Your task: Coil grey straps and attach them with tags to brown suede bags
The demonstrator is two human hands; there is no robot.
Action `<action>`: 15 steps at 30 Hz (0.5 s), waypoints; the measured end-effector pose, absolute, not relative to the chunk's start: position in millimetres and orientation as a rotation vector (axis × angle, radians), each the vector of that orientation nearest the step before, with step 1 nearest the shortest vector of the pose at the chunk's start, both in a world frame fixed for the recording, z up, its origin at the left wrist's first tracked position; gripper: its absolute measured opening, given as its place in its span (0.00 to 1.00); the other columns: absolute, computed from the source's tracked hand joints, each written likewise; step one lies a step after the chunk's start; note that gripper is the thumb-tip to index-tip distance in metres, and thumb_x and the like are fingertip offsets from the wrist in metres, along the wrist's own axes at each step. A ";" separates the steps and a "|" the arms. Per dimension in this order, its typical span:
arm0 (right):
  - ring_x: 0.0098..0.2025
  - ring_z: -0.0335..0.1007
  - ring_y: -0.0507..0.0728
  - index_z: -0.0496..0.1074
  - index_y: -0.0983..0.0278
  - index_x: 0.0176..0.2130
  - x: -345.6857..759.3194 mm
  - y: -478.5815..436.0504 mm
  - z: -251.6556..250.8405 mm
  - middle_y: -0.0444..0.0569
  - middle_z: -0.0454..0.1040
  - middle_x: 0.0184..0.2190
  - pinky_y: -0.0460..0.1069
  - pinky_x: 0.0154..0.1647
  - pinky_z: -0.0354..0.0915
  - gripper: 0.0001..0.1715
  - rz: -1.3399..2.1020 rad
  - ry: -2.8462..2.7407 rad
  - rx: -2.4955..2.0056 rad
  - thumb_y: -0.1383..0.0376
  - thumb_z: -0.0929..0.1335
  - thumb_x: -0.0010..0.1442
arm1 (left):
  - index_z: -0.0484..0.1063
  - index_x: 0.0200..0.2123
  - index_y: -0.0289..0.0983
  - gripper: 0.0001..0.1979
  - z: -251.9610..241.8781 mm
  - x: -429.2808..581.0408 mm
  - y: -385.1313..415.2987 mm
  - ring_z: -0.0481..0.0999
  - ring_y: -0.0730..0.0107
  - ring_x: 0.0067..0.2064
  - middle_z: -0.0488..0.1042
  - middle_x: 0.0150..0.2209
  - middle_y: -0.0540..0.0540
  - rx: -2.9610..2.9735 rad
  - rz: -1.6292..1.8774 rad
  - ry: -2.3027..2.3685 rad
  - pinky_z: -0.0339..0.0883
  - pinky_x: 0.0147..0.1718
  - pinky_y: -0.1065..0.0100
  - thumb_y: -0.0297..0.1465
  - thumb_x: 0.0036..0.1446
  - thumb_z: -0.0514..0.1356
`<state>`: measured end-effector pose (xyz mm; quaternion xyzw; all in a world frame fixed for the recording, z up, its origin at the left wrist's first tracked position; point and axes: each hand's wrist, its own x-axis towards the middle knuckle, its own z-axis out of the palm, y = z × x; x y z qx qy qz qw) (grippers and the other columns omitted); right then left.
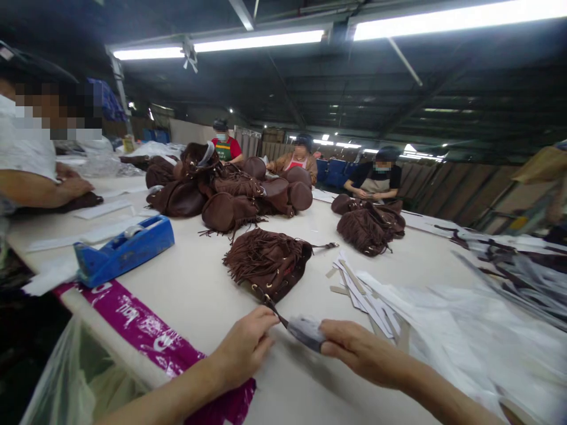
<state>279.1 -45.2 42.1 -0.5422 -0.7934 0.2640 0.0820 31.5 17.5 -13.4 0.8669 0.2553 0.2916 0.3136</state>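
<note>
A brown fringed bag (268,261) lies on the white table (195,289) in front of me. Its dark strap (275,309) runs down toward my hands. My left hand (245,345) is closed, pinching the strap near its end. My right hand (358,351) is closed on a grey wrapped piece (306,332) at the strap's tip. The two hands are close together, just above the table's near edge.
A blue tape dispenser (124,249) sits at left, by a magenta printed strip (146,330). Piles of brown fringed bags (230,189) (370,223) lie farther back. White paper strips (367,295) and sheets spread at right. Several people work around the table; one person's arm (44,189) rests at left.
</note>
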 end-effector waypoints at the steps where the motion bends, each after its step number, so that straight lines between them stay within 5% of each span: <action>1: 0.28 0.62 0.52 0.61 0.62 0.28 280.5 -46.4 45.9 0.42 0.63 0.25 0.45 0.30 0.58 0.14 0.993 -2.270 -1.599 0.58 0.60 0.63 | 0.70 0.45 0.37 0.18 -13.2 33.7 16.3 0.70 0.66 0.47 0.70 0.45 0.44 2.258 0.806 0.647 0.64 0.49 0.67 0.18 0.52 0.53; 5: 0.17 0.52 0.46 0.64 0.65 0.27 285.5 -50.3 43.2 0.38 0.58 0.18 0.41 0.17 0.50 0.27 1.738 -1.753 -1.381 0.43 0.66 0.54 | 0.68 0.40 0.37 0.14 -9.3 35.1 9.5 0.71 0.67 0.41 0.70 0.41 0.45 2.228 0.918 0.636 0.67 0.40 0.68 0.19 0.50 0.53; 8: 0.15 0.56 0.44 0.71 0.70 0.32 283.9 -55.7 21.9 0.43 0.67 0.22 0.41 0.16 0.54 0.33 1.989 -1.373 -1.213 0.42 0.72 0.48 | 0.64 0.48 0.37 0.19 -1.6 28.3 2.5 0.69 0.62 0.50 0.68 0.50 0.40 2.358 1.061 0.557 0.65 0.49 0.63 0.19 0.53 0.52; 12: 0.13 0.50 0.42 0.71 0.70 0.33 271.1 -67.1 -6.9 0.42 0.66 0.21 0.39 0.14 0.53 0.23 2.164 -0.948 -0.980 0.52 0.74 0.51 | 0.49 0.64 0.38 0.30 8.8 24.4 -5.3 0.55 0.54 0.65 0.60 0.63 0.38 2.681 0.844 0.254 0.46 0.64 0.51 0.33 0.61 0.55; 15: 0.14 0.42 0.41 0.70 0.68 0.31 260.6 -73.7 -13.0 0.37 0.58 0.17 0.37 0.15 0.47 0.16 2.234 -0.678 -0.857 0.57 0.73 0.54 | 0.54 0.63 0.35 0.30 7.6 37.3 -10.7 0.63 0.55 0.60 0.66 0.58 0.38 2.701 0.607 0.359 0.45 0.64 0.50 0.37 0.61 0.57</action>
